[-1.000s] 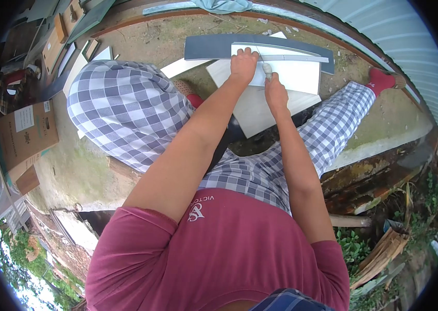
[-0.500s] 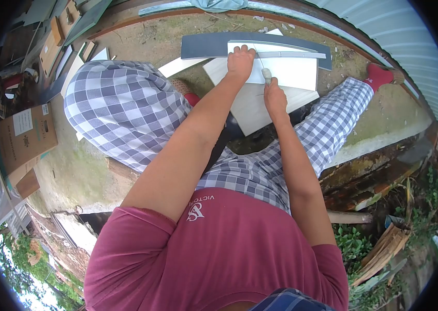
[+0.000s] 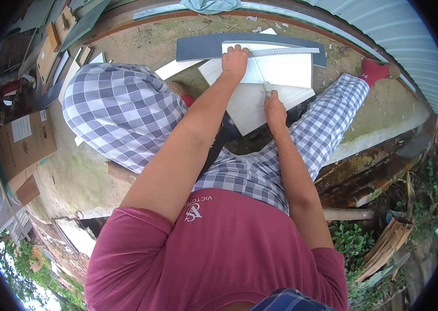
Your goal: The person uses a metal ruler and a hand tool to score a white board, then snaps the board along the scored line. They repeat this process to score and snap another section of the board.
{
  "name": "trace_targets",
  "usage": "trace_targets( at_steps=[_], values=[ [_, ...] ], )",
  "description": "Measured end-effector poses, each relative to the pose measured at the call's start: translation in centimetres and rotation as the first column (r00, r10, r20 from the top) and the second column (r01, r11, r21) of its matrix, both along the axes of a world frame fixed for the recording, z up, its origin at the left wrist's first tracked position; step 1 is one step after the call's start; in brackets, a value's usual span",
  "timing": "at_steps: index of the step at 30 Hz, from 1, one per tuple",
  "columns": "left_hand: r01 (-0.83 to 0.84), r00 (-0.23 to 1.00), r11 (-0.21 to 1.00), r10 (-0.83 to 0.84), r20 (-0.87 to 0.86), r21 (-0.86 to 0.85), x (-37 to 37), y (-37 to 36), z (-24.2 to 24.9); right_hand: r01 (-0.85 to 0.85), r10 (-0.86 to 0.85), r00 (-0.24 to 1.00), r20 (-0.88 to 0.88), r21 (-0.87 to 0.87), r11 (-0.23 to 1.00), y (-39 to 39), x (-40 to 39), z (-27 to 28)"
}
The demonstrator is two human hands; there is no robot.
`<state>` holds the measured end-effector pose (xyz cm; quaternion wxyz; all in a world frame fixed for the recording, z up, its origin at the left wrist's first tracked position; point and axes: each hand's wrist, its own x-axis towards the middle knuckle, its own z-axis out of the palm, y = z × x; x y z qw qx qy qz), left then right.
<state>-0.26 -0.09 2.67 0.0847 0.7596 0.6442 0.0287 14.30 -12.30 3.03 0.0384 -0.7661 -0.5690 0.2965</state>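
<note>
My left hand presses down on a white sheet and on the left part of a narrow metal strip lying across it; its fingers are curled together. My right hand is closed round the handle of a small tool, at the near edge of the white sheet. A thin dark line runs over the sheet from the strip toward the tool's tip. Under the sheet lies a pale wood-grain board, and a dark grey board reaches out behind.
A cardboard box stands at the left, below stacked wood pieces. A light blue cloth lies at the top. My checked trouser legs flank the boards. Split wood and plants are beyond the ledge at the lower right.
The tool in my right hand has moved slightly toward me relative to the sheet, and more of the dark line shows. The whole view has shifted a little. My left hand stays on the strip.
</note>
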Motion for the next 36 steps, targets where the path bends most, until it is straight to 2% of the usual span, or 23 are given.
trace_targets(
  at_steps=[9, 11, 18, 27, 36],
  values=[
    [-0.005, 1.0, 1.0, 0.005, 0.004, 0.024, -0.4, 0.2, -0.6, -0.035, 0.037, 0.999, -0.02, 0.093, 0.995, 3.9, -1.6, -0.6],
    [-0.011, 1.0, 1.0, 0.011, 0.002, 0.013, -0.3, 0.3, -0.4, -0.029, 0.032, 0.999, -0.038, 0.068, 0.997, 4.3, -1.5, -0.4],
    [-0.029, 1.0, 1.0, 0.029, 0.012, -0.009, -0.6, 0.8, -0.7, -0.013, 0.013, 1.0, -0.022, 0.006, 1.0, -0.8, 0.5, 0.5],
    [-0.016, 1.0, 1.0, 0.016, 0.017, 0.004, -0.5, 0.3, -0.5, -0.076, 0.076, 0.997, -0.006, 0.068, 0.995, 5.0, -1.9, 0.0],
    [-0.041, 0.999, 0.999, 0.04, -0.027, -0.036, -0.4, 0.3, -0.4, -0.022, 0.022, 0.999, -0.029, -0.013, 1.0, -0.2, 0.3, 0.6]
  ],
)
